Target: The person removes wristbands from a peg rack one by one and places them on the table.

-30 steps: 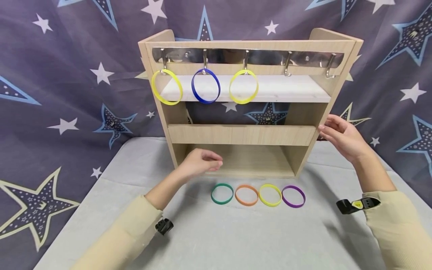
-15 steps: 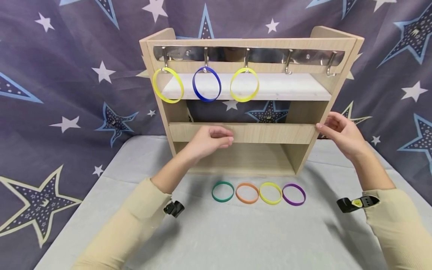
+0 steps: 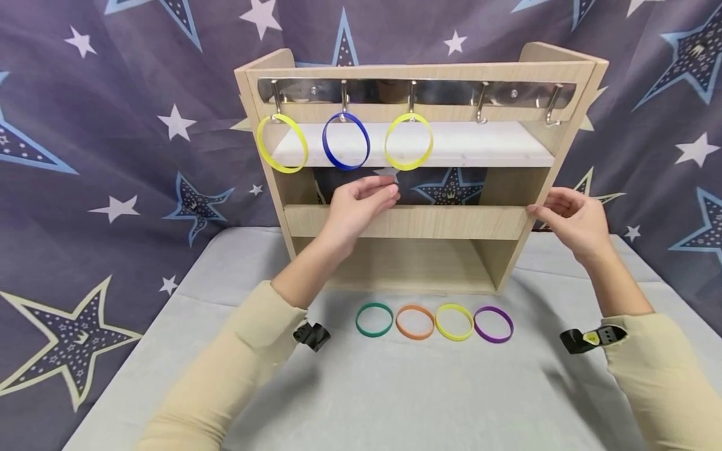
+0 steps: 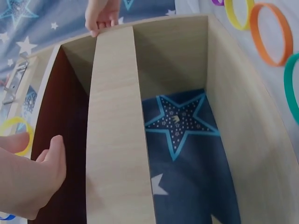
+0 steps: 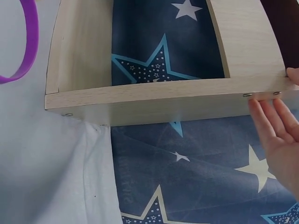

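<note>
In the head view my left hand point(image 3: 358, 213) is raised before the wooden shelf point(image 3: 451, 222), its fingers loosely bent and holding nothing. Just above it a yellow wristband point(image 3: 407, 168) hangs on the middle hook. A blue wristband point(image 3: 346, 168) and another yellow wristband point(image 3: 261, 143) hang on the hooks to its left. My right hand point(image 5: 282, 135) holds the shelf's right side panel, fingers against the outer face and thumb at the front edge. On the cloth in front lie a green wristband point(image 3: 375, 336), an orange one point(image 3: 415, 338), a yellow one point(image 3: 454, 339) and a purple one point(image 3: 493, 341).
A metal hook rail point(image 3: 451, 94) spans the shelf's top front; its two right hooks bear no wristbands. Grey cloth point(image 3: 429, 394) covers the table. A dark star-patterned curtain point(image 3: 124, 163) hangs behind. Small black devices sit at both sleeve cuffs.
My left hand has risen from the shelf's lower opening to just under the middle hanging wristband, moving slightly right. The right hand stays at the side panel. The wristbands keep their places.
</note>
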Available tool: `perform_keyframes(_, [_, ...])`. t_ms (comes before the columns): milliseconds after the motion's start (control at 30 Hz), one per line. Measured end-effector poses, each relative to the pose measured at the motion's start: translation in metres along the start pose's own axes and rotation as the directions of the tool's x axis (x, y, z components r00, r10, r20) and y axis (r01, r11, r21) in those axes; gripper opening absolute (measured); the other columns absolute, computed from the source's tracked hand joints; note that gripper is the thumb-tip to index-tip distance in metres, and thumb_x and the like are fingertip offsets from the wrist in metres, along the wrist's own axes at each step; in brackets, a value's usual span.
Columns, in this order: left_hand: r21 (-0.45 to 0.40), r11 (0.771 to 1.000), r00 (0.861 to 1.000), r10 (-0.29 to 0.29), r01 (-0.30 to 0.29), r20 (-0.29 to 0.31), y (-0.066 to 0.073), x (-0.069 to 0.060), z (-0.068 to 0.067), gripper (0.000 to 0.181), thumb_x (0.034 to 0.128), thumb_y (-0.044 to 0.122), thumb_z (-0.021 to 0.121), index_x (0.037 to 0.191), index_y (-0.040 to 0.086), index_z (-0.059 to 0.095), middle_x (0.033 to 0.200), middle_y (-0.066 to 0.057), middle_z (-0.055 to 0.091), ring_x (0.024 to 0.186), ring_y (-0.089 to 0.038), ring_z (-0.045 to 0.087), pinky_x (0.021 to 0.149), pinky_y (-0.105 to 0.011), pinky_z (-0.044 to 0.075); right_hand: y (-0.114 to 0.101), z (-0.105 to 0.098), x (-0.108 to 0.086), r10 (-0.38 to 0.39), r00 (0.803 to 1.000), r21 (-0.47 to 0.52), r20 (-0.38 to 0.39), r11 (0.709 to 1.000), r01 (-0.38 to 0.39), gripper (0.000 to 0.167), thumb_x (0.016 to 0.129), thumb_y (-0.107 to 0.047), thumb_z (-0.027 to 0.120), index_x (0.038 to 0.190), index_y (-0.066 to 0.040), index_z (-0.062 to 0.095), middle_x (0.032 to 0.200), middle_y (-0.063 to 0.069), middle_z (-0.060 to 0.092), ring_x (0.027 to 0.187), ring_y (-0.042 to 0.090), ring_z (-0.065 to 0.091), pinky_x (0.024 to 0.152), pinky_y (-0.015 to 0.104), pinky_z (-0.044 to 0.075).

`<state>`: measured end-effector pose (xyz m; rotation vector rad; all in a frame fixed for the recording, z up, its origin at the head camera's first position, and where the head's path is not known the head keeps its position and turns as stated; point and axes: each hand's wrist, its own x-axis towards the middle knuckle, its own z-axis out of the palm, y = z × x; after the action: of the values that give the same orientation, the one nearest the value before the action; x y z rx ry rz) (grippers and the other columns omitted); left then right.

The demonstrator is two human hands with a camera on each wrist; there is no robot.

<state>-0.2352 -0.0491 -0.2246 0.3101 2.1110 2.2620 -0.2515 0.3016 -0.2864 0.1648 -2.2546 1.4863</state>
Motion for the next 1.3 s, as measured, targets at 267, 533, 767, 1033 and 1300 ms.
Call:
perform_keyframes(267, [-0.266, 0.964, 0.998, -0.024, 0.009, -0.053, 0.001, 0.010, 0.013, 0.032, 0.0930, 0.007, 0.062, 0.122, -0.006, 0.060, 0.124, -0.024, 0.063, 0.110, -0.023, 0.067, 0.096, -0.026, 0.057, 0.005, 0.000, 0.000, 0.008, 0.999, -0.127, -0.047, 0.992, -0.014, 0.021, 0.082, -0.018, 0.075, 0.089, -0.036, 0.066, 0.069, -0.035, 0.062, 0.064, -0.008, 0.055, 0.050, 0.009, 0.043])
perform_keyframes(533, [-0.399, 0.916, 0.994, -0.084, 0.051, -0.065, 0.009, 0.018, 0.024, 0.032, 0.0940, 0.009, 0.060, 0.121, -0.007, 0.060, 0.124, -0.024, 0.064, 0.113, -0.027, 0.066, 0.097, -0.027, 0.057, 0.004, 0.002, 0.005, 0.006, 0.997, -0.108, -0.082, 0.994, -0.015, 0.023, 0.082, -0.017, 0.074, 0.088, -0.037, 0.066, 0.068, -0.034, 0.062, 0.063, -0.008, 0.055, 0.049, 0.009, 0.042])
perform_keyframes(767, [-0.402, 0.912, 0.988, -0.127, 0.080, -0.091, 0.010, 0.019, 0.027, 0.030, 0.0931, 0.012, 0.062, 0.118, -0.006, 0.063, 0.119, -0.022, 0.067, 0.104, -0.022, 0.070, 0.086, -0.021, 0.060, 0.000, 0.006, -0.001, 0.071, 0.994, -0.006, -0.086, 0.997, -0.071, 0.026, 0.083, -0.012, 0.073, 0.084, -0.038, 0.067, 0.067, -0.031, 0.064, 0.064, -0.011, 0.059, 0.057, 0.004, 0.047])
perform_keyframes(1033, [-0.415, 0.906, 0.985, -0.136, 0.082, -0.104, 0.012, 0.019, 0.028, 0.029, 0.0918, 0.010, 0.064, 0.115, -0.008, 0.064, 0.118, -0.023, 0.067, 0.090, -0.017, 0.072, 0.085, -0.021, 0.060, -0.003, 0.007, -0.004, 0.076, 0.994, 0.030, -0.080, 0.997, -0.074, 0.025, 0.083, -0.013, 0.073, 0.086, -0.037, 0.068, 0.070, -0.032, 0.065, 0.067, -0.012, 0.062, 0.064, 0.001, 0.050])
perform_keyframes(1300, [-0.415, 0.904, 0.982, -0.157, 0.100, -0.106, 0.012, 0.018, 0.028, 0.028, 0.0921, 0.007, 0.063, 0.117, -0.007, 0.064, 0.119, -0.023, 0.067, 0.087, -0.014, 0.072, 0.085, -0.021, 0.060, -0.001, 0.008, -0.004, 0.070, 0.994, 0.016, -0.080, 0.997, -0.069, 0.023, 0.082, -0.016, 0.075, 0.085, -0.037, 0.067, 0.069, -0.031, 0.064, 0.066, -0.013, 0.061, 0.059, 0.003, 0.049])
